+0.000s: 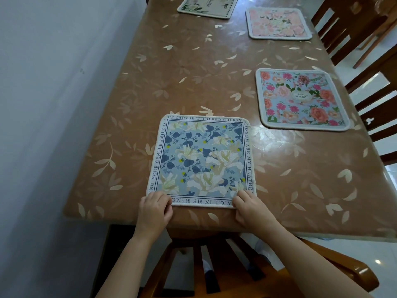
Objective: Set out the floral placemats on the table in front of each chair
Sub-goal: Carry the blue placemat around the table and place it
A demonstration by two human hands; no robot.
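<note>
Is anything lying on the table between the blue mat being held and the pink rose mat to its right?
No. In the head view, only bare leaf-print tablecloth separates the blue mat from the rose mat.

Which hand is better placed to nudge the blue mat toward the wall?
Probably the right hand: it grips the blue mat's corner farthest from the wall, so it can push that way. The left hand would block.
</note>
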